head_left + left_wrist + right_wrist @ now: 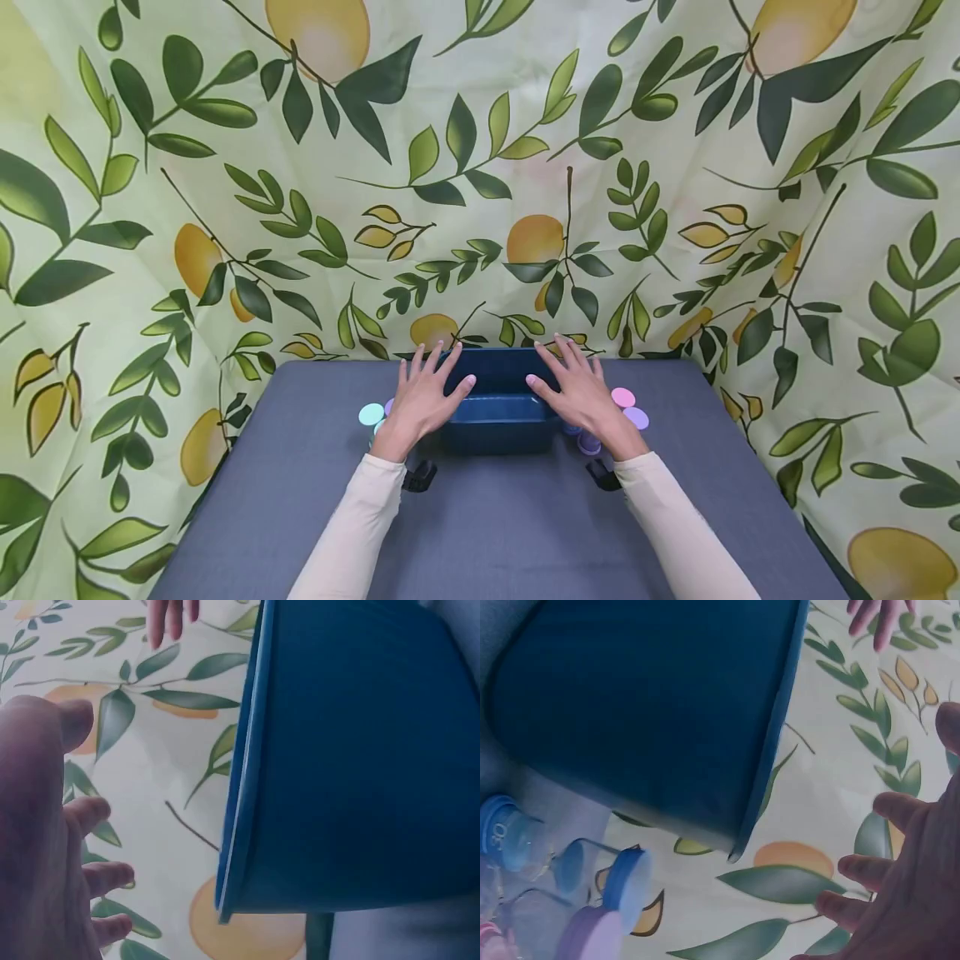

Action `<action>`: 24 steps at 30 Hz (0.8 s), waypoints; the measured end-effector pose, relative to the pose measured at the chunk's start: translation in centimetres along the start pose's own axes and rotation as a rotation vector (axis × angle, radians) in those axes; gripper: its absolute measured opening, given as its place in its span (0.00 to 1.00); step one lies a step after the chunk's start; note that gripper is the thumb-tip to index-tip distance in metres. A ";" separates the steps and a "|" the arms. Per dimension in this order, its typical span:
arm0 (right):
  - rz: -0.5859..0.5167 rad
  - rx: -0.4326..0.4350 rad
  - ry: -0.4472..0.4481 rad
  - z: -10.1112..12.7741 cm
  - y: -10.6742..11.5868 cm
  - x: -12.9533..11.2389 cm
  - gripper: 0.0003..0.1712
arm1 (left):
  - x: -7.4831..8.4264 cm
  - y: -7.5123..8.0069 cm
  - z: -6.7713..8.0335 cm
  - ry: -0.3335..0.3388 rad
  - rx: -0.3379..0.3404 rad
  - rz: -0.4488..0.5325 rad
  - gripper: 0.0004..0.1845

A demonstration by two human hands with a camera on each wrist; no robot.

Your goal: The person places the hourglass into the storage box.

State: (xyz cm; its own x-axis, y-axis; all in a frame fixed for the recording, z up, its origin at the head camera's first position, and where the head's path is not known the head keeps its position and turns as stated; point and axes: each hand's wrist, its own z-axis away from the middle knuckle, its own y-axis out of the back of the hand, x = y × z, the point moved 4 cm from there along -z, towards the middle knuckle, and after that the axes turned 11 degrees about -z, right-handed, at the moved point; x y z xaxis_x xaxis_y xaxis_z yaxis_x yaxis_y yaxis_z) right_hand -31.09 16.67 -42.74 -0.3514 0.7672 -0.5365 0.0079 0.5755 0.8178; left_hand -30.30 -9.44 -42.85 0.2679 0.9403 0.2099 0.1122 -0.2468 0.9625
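Bin [498,412], dark blue plastic, sits at the far middle of the grey desk [487,525], small lidded jars [628,410] clustered at either side. Left hand [420,398] and right hand [581,393] hover over its two ends, fingers spread and holding nothing. It looks light, stiff and smooth-walled; the rim at each end appears the surest hold.
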 end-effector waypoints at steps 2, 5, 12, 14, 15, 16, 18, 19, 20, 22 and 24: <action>-0.027 0.030 0.009 0.4 0.2 0.4 0.41 | -0.2 -0.1 0.1 0.011 0.017 0.026 0.38; -0.061 0.079 0.028 0.9 0.6 1.0 0.40 | -0.6 -0.4 0.2 0.024 0.047 0.065 0.37; -0.141 0.163 0.053 2.2 1.4 2.3 0.38 | -1.4 -1.1 0.7 0.040 0.104 0.201 0.34; -0.155 0.179 0.052 2.5 1.6 2.7 0.37 | -1.6 -1.3 0.8 0.051 0.123 0.234 0.33; -0.163 0.190 0.050 2.7 1.7 2.9 0.37 | -1.7 -1.4 0.8 0.056 0.131 0.246 0.33; -0.168 0.204 0.048 2.9 1.8 3.1 0.37 | -1.7 -1.5 0.9 0.061 0.142 0.263 0.33; -0.173 0.235 0.048 3.2 2.0 3.6 0.36 | -1.8 -1.7 0.9 0.074 0.156 0.288 0.32; -0.176 0.250 0.047 3.4 2.1 3.9 0.36 | -1.9 -1.8 0.9 0.076 0.168 0.303 0.32; -0.180 0.264 0.045 3.6 2.1 4.2 0.36 | -2.0 -1.8 0.9 0.080 0.175 0.316 0.31; -0.191 0.295 0.046 4.0 2.3 4.6 0.35 | -2.1 -1.9 1.0 0.083 0.189 0.346 0.31; -0.201 0.318 0.042 4.4 2.5 5.1 0.35 | -2.3 -2.1 1.0 0.084 0.205 0.369 0.30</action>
State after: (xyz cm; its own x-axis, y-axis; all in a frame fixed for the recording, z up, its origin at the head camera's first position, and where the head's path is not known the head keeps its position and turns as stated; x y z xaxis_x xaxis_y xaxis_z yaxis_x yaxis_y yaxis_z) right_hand -28.77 23.25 -44.34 -0.4137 0.6216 -0.6652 0.2230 0.7776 0.5879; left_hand -30.21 -11.29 -45.50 0.2481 0.7937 0.5554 0.2137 -0.6040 0.7678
